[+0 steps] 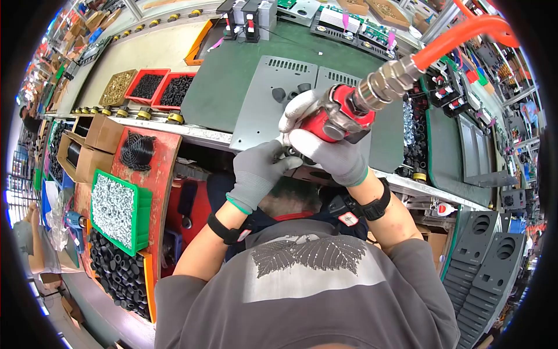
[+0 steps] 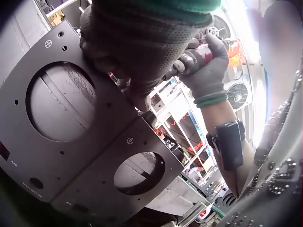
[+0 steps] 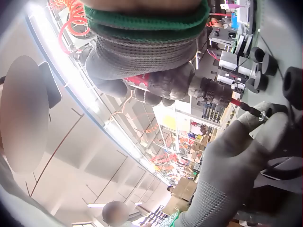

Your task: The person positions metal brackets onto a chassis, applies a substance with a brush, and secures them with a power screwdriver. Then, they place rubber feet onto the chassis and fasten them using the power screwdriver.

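Note:
In my gloved right hand [image 1: 334, 156] I grip a red air screwdriver [image 1: 325, 125], with a metal hose coupling at its rear. The right wrist view shows its thin bit [image 3: 247, 108] reaching to a small shiny screw [image 3: 262, 115] at my left fingertips. My gloved left hand [image 1: 258, 171] pinches a black rubber foot [image 3: 276, 109] there, partly hidden by the thumb and finger. Both hands are over the near edge of a grey metal panel [image 1: 261, 110]. More black rubber feet [image 1: 279, 94] stand on the panel just beyond the screwdriver.
A second grey panel [image 1: 339, 75] lies alongside; the left wrist view shows large round holes in the panels' front faces [image 2: 106, 101]. An orange air hose [image 1: 459, 38] rises at upper right. Red bins [image 1: 145, 100], a green bin of screws [image 1: 143, 215] and black feet [image 1: 119, 270] stand left.

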`<state>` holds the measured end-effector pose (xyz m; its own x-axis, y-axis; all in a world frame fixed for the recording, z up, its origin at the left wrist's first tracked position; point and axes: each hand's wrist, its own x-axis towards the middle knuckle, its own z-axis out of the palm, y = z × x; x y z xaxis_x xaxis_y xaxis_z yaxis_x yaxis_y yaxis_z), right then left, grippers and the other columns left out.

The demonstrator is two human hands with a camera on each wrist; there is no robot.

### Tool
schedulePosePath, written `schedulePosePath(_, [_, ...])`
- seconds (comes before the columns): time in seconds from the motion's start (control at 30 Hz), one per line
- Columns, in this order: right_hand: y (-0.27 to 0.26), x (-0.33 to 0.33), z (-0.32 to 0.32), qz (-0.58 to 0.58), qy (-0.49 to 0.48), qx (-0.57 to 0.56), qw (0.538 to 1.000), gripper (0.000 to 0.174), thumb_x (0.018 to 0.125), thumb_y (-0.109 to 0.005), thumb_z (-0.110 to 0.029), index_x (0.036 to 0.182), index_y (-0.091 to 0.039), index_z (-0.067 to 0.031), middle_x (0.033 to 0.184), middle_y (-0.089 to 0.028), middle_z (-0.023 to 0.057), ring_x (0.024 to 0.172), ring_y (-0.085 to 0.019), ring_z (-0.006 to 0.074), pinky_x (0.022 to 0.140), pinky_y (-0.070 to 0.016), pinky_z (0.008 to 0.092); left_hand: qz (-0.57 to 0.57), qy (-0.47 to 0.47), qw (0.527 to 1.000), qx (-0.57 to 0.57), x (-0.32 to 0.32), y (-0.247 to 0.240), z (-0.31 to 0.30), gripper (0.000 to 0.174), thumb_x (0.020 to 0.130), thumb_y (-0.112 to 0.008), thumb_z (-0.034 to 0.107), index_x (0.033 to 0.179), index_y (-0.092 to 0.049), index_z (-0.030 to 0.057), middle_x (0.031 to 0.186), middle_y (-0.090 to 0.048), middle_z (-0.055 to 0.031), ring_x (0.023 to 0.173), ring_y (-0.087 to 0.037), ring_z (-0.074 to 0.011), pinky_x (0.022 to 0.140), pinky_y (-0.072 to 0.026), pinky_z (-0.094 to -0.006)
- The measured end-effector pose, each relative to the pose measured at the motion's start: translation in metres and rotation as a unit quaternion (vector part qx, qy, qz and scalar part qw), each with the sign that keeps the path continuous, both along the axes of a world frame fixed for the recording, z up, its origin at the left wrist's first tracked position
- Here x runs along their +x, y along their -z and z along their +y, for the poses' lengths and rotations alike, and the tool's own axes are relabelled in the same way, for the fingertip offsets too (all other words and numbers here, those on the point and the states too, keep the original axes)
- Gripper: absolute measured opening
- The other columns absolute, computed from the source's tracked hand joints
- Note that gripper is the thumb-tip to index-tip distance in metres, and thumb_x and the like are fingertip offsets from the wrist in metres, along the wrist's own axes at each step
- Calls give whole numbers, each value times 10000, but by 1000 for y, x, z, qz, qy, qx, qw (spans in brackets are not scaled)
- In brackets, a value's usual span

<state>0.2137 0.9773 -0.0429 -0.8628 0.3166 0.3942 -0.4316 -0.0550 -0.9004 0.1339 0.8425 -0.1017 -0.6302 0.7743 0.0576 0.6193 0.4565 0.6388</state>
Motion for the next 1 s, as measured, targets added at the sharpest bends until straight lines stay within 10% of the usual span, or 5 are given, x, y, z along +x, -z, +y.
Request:
schedulePosePath(0.83, [-14, -7, 6, -66, -58, -34, 996, 245, 763, -678, 8, 996, -610, -21, 917, -636, 47, 867, -612, 126, 778, -509, 295, 46, 60, 997, -12, -12, 15, -2, 349, 698, -784, 279, 988, -684, 112, 759, -655, -80, 707, -664, -246, 641, -504, -352])
schedulePosePath(0.93, [-44, 11, 13, 14, -15, 2, 1000, 286, 789, -646, -36, 1043, -518, -56, 863, -567, 71, 748, -577, 181, 650, -505, 329, -187, 84, 965, 165, -26, 11, 0, 364, 832, -734, 210, 1146, -639, 53, 868, -689, -83, 742, -659, -176, 728, -529, -308])
schedulePosePath(1.0, [-64, 20, 10, 70, -13, -21, 997, 294, 785, -655, -70, 1030, -493, -80, 843, -538, 62, 711, -555, 194, 655, -495, 344, -607, 5, 782, 140, -33, 2, 5, 225, 949, -567, 319, 1025, -641, 121, 796, -610, 45, 616, -500, -26, 494, -385, -178])
